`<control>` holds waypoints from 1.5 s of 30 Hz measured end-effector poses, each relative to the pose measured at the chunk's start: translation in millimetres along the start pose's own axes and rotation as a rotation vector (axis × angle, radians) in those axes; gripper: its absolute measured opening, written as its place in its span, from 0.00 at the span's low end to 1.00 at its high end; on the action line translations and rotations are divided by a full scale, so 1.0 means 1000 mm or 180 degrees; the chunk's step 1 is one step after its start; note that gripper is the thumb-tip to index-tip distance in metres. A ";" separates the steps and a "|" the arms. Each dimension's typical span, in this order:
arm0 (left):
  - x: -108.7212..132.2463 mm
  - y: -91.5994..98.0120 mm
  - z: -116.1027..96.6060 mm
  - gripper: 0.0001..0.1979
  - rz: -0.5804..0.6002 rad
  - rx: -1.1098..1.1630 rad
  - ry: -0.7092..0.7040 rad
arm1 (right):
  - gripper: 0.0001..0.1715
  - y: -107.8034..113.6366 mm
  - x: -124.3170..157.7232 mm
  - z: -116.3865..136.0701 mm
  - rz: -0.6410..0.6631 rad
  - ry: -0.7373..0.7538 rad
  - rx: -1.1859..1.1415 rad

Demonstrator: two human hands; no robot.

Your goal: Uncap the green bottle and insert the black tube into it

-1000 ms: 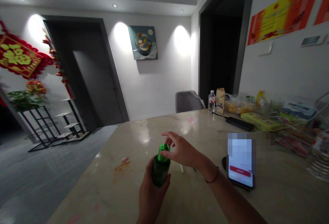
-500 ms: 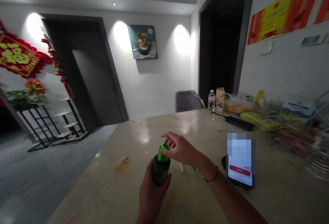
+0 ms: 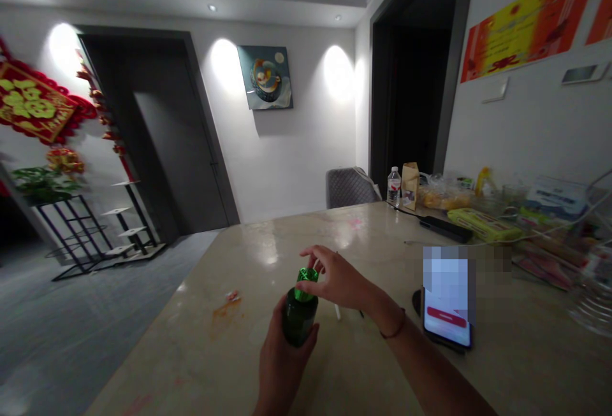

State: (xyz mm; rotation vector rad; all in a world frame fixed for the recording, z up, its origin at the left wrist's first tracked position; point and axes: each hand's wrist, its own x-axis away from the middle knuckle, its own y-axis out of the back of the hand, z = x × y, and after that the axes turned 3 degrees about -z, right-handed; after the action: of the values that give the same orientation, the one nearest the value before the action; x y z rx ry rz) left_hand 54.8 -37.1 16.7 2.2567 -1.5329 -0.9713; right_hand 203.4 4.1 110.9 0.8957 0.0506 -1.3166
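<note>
A dark green bottle (image 3: 299,322) with a shiny green cap (image 3: 305,285) is held upright, tilted slightly, over the near part of the table. My left hand (image 3: 285,360) is wrapped round the bottle's body from below, thumb on the right side. At the top, my right hand (image 3: 335,278) has its thumb across the near side of the cap, with the fingers curled behind it. Part of the cap is covered by that thumb. Behind the bottle, a thin white stick (image 3: 337,311) lies on the table, partly hidden by my right hand.
A lit phone (image 3: 447,314) lies right of my right forearm. Farther back are a black device (image 3: 445,229), a yellow-green packet (image 3: 482,225), a water bottle (image 3: 393,186) and a paper bag (image 3: 410,185). An orange stain (image 3: 224,317) marks the marble table (image 3: 191,352) on the left.
My right thumb has shifted slightly down and left on the cap, and the cap's glints look different. My left hand and the bottle are almost still.
</note>
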 end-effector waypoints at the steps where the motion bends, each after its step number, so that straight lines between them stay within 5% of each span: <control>1: 0.000 0.000 0.000 0.32 0.0008 -0.0018 0.0000 | 0.26 0.002 0.000 0.000 0.0043 0.0035 -0.0034; 8: 0.002 -0.001 0.000 0.32 0.0033 -0.0082 -0.0080 | 0.22 0.016 0.003 0.005 0.0427 0.0201 -0.0517; 15: 0.001 0.000 0.000 0.32 0.0051 -0.0099 -0.0069 | 0.24 0.004 0.003 0.000 0.0266 -0.0201 0.0026; 45: 0.007 -0.001 0.000 0.32 0.0032 0.0124 -0.0056 | 0.21 0.009 0.006 0.006 0.0449 0.0109 0.0201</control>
State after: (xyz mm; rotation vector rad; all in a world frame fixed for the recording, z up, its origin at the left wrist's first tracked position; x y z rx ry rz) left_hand 57.0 -43.0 14.0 2.2704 -1.5823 -0.9694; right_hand 209.9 -4.2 117.0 0.9583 -0.0273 -1.1769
